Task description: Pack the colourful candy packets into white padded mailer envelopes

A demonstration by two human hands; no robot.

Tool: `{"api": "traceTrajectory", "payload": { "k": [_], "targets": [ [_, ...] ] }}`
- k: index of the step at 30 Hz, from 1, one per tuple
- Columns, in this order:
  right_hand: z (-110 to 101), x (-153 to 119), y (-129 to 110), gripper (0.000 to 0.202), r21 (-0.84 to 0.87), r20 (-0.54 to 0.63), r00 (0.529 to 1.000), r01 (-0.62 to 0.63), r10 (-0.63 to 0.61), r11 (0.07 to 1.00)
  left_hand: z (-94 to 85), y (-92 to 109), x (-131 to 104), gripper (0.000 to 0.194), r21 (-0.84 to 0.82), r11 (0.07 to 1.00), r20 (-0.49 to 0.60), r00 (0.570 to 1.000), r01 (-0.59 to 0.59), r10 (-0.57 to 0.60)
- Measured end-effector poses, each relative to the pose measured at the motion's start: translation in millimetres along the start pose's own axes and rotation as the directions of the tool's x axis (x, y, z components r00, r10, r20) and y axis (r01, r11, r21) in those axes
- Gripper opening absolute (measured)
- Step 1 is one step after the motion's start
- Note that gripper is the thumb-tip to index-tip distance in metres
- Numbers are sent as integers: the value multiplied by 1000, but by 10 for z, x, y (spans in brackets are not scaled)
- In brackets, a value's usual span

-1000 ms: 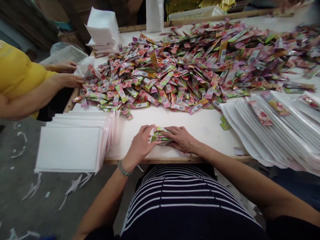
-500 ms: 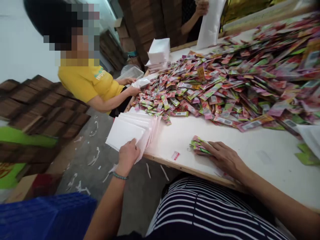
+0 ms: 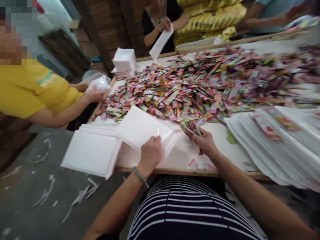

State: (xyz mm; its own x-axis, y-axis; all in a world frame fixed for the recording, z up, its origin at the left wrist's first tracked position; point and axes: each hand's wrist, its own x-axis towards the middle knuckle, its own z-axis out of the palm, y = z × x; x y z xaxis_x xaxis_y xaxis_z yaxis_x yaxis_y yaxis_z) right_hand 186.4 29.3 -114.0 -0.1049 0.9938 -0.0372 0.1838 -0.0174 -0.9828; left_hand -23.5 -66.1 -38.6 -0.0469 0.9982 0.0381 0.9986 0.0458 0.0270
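My left hand, with a beaded bracelet at the wrist, pinches a white packet with a clear flap by its right side, over the table. My right hand grips a few small colourful sachets close to the packet's clear flap. To the left, a stack of white packets juts over the table edge. Behind both hands spreads a large heap of pink, green and red sachets. On the right lies a fanned row of white packets, with sachets on top of it.
A person in a yellow shirt handles white plastic at the left. Across the table, another person's hands hold a white packet. A white stack stands at the far left corner. Paper strips litter the floor.
My left hand has lifted one white packet off the stack and moved it right. My right hand has raised its sachets beside it. The view has turned right, showing the fanned packets.
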Motion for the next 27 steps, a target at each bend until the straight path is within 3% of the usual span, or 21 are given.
{"api": "traceTrajectory", "payload": {
  "k": [3, 6, 9, 12, 16, 20, 22, 25, 26, 27],
  "targets": [
    [-112, -44, -127, 29, 145, -71, 997, 33, -23, 989, 353, 264, 246, 23, -72, 997, 153, 988, 3, 8],
    [-116, -141, -124, 34, 55, 118, 985, 117, -123, 992, 515, 327, 380, 22, -204, 979, 127, 992, 18, 8],
    [-73, -181, 22, 44, -193, 347, 886, 389, -308, 901, 526, 270, 440, 19, -335, 931, 34, 989, 147, -144],
    [-46, -181, 160, 53, -411, 500, 758, 634, -420, 655, 505, 213, 449, 15, -380, 888, -43, 953, 261, -299],
    [3, -186, 105, 46, -562, 554, 674, 736, -489, 377, 492, 259, 376, 14, -355, 924, -92, 979, 139, -183],
    [100, -164, -29, 30, -671, 533, 688, 698, -492, 249, 479, 360, 295, 19, -314, 949, -140, 990, -37, -7],
    [163, -161, -37, 26, -622, 593, 625, 756, -507, 204, 482, 388, 273, 20, -310, 949, -136, 991, -52, 10],
    [256, -165, 10, 24, -453, 727, 453, 881, -517, 135, 508, 405, 243, 18, -352, 936, -120, 992, 4, -50],
    [280, -163, 26, 23, -428, 746, 430, 895, -508, 130, 521, 408, 230, 17, -378, 926, -112, 992, 15, -62],
    [299, -159, 37, 23, -437, 748, 445, 889, -492, 140, 533, 411, 216, 15, -408, 913, -103, 993, 16, -63]
  ]
}}
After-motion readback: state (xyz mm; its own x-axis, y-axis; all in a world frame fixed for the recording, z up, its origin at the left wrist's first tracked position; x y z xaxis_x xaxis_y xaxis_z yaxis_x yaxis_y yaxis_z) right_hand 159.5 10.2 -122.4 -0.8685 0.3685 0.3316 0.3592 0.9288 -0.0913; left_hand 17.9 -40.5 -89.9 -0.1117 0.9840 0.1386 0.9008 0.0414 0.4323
